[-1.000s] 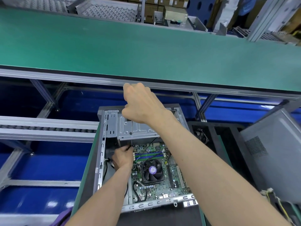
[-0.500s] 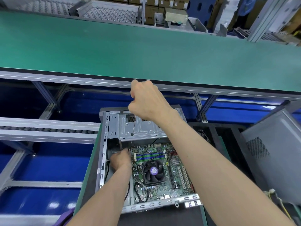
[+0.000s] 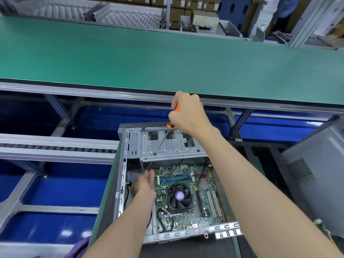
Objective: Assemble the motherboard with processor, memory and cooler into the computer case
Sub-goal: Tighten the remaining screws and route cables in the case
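Observation:
An open grey computer case (image 3: 121,183) lies on its side in front of me. Inside it sits the green motherboard (image 3: 188,218) with blue memory sticks (image 3: 175,178) and a black cooler fan (image 3: 179,196). My right hand (image 3: 188,114) grips an orange-and-black screwdriver (image 3: 170,125) above the case. Its thin shaft slants down through a hole in the metal drive cage (image 3: 167,148). My left hand (image 3: 144,183) is inside the case at the board's far-left corner, fingers pinching the shaft's lower end.
A long green conveyor belt (image 3: 167,58) runs across behind the case. A grey side panel (image 3: 316,175) leans at the right. Roller rails (image 3: 55,146) and blue floor lie to the left. Black cables (image 3: 160,220) loop along the board's left edge.
My right hand has shifted right, and the orange handle now shows. My left hand stays at the board's far-left corner, its fingers now at the shaft's lower end.

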